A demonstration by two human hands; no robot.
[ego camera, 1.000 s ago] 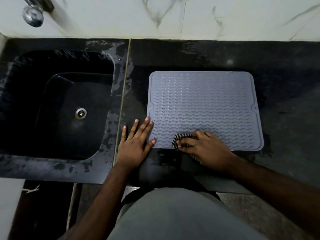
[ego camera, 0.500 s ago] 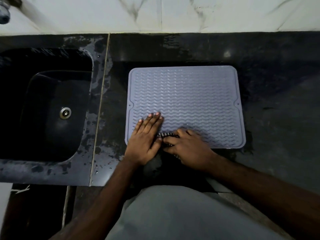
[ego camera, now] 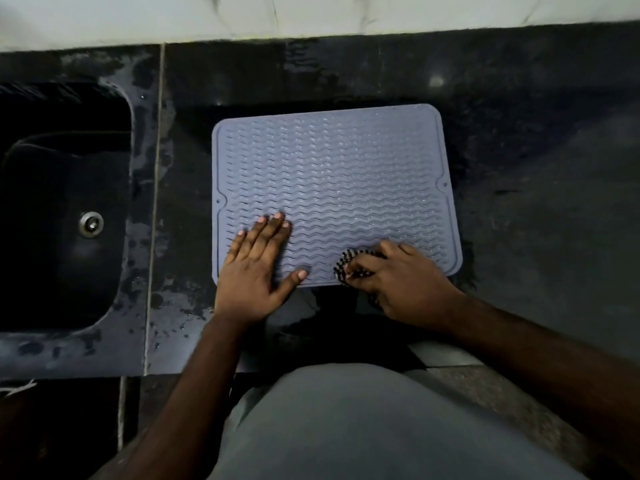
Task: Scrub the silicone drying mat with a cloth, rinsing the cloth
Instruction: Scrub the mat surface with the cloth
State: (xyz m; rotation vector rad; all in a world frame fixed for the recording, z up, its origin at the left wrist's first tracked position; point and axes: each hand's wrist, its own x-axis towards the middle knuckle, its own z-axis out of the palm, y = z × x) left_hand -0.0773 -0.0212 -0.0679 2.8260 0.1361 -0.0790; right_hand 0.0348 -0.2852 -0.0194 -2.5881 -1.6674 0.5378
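Grey silicone drying mat (ego camera: 337,188) lies flat on the dark tabletop (ego camera: 540,202) — left hand (ego camera: 254,268) pressed flat on it, right hand (ego camera: 398,275) gripping a striped cloth (ego camera: 343,263) at its near edge.

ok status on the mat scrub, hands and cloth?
Left hand flat on drying mat, pinning near-left corner. Right hand grips striped cloth at mat's near edge. Nothing in the way; sink left of mat.

Kitchen: black sink (ego camera: 65,209), wet dark stone counter (ego camera: 540,209), marble wall (ego camera: 311,12).
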